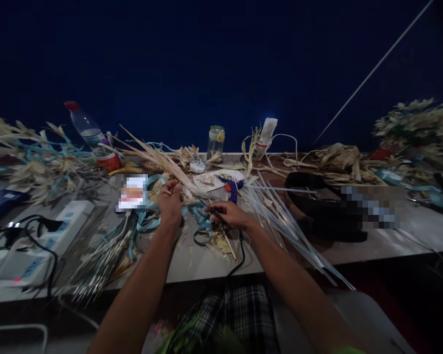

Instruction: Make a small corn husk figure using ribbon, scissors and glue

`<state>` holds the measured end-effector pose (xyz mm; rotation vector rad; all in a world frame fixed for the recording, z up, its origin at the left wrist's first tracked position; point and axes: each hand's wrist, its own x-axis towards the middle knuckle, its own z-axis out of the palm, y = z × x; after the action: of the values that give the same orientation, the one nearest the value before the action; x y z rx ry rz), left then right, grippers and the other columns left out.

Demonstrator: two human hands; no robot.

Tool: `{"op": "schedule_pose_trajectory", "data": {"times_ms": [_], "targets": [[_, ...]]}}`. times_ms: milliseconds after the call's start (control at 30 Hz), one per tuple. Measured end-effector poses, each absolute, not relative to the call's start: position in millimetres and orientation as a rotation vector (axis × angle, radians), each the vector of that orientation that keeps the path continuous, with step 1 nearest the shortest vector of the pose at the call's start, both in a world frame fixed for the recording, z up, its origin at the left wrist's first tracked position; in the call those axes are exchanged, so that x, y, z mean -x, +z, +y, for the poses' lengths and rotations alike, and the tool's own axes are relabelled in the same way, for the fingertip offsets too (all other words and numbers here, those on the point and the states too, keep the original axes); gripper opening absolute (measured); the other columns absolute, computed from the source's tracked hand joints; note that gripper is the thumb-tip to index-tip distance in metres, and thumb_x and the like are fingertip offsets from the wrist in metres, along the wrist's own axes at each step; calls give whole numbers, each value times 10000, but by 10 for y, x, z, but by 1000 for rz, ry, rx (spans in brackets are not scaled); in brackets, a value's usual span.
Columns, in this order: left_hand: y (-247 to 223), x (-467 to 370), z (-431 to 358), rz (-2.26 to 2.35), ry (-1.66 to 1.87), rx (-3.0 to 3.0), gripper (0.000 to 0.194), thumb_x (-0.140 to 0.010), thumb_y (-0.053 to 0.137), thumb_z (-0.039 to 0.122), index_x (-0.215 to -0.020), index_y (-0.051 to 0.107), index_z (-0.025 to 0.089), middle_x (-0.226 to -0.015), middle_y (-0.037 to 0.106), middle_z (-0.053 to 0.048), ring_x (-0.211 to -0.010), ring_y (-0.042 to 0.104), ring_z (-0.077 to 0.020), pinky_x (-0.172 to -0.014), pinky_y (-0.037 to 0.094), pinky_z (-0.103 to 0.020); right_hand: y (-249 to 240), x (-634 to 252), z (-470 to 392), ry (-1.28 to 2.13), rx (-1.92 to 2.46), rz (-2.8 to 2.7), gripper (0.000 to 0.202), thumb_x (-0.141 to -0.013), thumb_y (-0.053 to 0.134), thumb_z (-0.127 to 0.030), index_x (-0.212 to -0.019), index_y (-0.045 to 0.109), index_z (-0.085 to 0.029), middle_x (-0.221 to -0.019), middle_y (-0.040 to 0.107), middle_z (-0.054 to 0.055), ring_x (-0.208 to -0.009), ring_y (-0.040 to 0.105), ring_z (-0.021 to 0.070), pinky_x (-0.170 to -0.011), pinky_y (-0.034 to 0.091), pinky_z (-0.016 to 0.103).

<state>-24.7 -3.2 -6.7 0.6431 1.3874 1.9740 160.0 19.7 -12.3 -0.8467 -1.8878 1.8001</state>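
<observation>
My left hand [170, 200] is above the table with thumb and fingers pinched together; whatever is between them is too small to make out. Pale dried husk strips [175, 169] fan out just behind it. To its right, my right hand [229, 214] is closed around a thin dark object [217, 215] whose kind I cannot tell. Light blue ribbon [202, 235] lies in loops between the hands, over husk scraps [223, 244]. A blue glue gun [232, 186] rests just behind my right hand, by a white sheet [206, 180].
Clear glue sticks [286, 221] lie to the right, a bundle of wires [109, 258] to the left. A power strip [68, 231], bottle [86, 129], glass jar [216, 140], black strap [317, 211], husk pile [339, 160] and husk flowers [33, 169] surround the work area.
</observation>
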Motion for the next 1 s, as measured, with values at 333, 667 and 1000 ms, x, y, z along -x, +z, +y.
{"op": "schedule_pose_trajectory", "data": {"times_ms": [333,667,1000], "targets": [[-100,199,-30,1419,1891,-732,258,-646,630,249,-858,522,150,-538,451,67,-412,371,-58,-406,285,-194,-178,-1573,223,1703,834,-1932,385,-636,654,-333,-948,634,-108,-808,627,35,-684,559,112,-634,444,235],[-116,203,-20,1382,1885,-707,266,-625,633,236,-852,518,159,-522,435,76,-386,343,-45,-385,265,-184,-262,-1546,238,1684,856,-1918,350,-667,622,-347,-939,631,-126,-789,637,37,-665,573,116,-611,454,234],[-129,223,-29,1330,1901,-745,248,-641,640,272,-833,542,150,-538,430,70,-394,331,-34,-386,245,-178,-234,-1581,270,1389,1029,-1991,421,-678,612,-376,-999,621,-103,-594,551,-13,-520,473,85,-518,375,211]]}}
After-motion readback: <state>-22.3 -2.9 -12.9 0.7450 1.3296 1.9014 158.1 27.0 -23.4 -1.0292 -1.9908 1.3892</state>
